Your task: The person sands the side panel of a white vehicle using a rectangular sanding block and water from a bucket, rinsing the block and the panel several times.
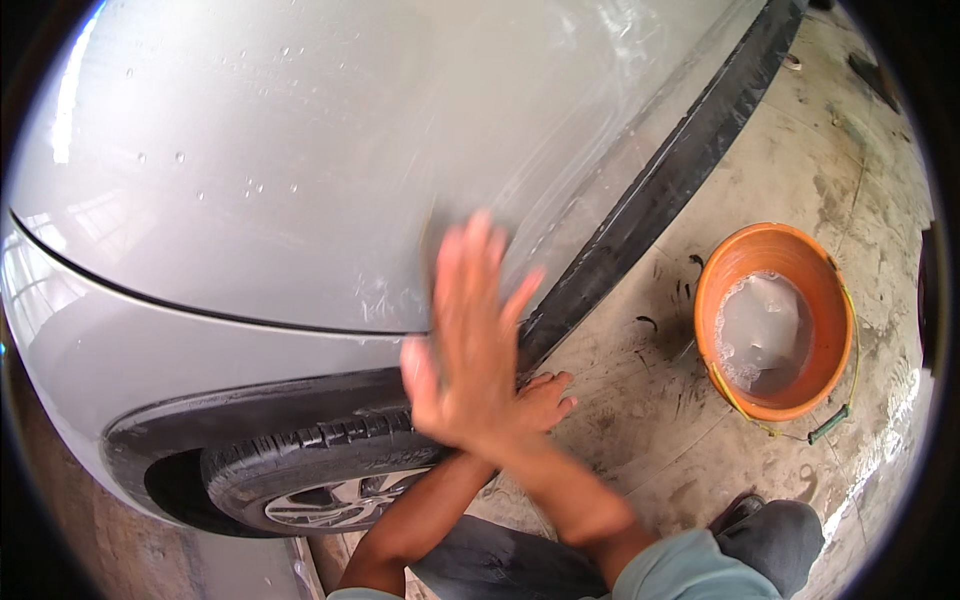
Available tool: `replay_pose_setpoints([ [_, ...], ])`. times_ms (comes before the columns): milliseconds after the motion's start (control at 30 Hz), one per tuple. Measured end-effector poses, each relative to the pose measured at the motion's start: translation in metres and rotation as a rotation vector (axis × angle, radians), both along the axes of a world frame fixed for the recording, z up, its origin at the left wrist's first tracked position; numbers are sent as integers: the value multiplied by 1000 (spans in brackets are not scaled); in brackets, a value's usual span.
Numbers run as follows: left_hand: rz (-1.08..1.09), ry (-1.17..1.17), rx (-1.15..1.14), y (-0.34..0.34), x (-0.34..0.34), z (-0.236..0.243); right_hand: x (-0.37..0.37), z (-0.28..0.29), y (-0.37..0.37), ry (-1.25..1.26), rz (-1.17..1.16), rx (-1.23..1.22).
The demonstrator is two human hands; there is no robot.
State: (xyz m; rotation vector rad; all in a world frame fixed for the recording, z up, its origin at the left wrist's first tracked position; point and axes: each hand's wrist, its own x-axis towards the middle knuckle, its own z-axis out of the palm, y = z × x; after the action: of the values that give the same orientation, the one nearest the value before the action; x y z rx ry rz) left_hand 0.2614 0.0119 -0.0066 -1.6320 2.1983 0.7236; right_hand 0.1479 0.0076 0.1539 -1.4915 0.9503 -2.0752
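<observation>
My right hand (pixel 467 330) is stretched out, palm down and blurred, over the wet lower body panel of a silver car (pixel 300 120). A grey patch at its fingers may be a thin pad or a shadow; I cannot tell. My left hand (pixel 540 400) reaches beneath my right wrist, fingers spread, by the black lower trim (pixel 650 200). Below the panel seam are the black wheel arch (pixel 160 425) and a tyre (pixel 240 470) with a silver rim. Water drops and whitish streaks mark the paint.
An orange bucket (pixel 717 310) of cloudy, sudsy water, with something pale in it, stands right of the car on the stained concrete floor (pixel 820 170). My knee (pixel 770 550) and shoe are at the lower right. A dark object (pixel 870 75) lies at the upper right.
</observation>
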Motion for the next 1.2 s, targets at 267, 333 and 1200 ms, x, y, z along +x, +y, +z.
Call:
replay_pose_setpoints([
  [267,23,33,120,-2,-31,17,16,1,12,34,7,-29],
  [333,14,-50,66,9,-4,14,5,31,-13,-13,-39,-37],
  [1200,-119,81,-16,21,-40,32,0,18,-6,78,-73,-54],
])
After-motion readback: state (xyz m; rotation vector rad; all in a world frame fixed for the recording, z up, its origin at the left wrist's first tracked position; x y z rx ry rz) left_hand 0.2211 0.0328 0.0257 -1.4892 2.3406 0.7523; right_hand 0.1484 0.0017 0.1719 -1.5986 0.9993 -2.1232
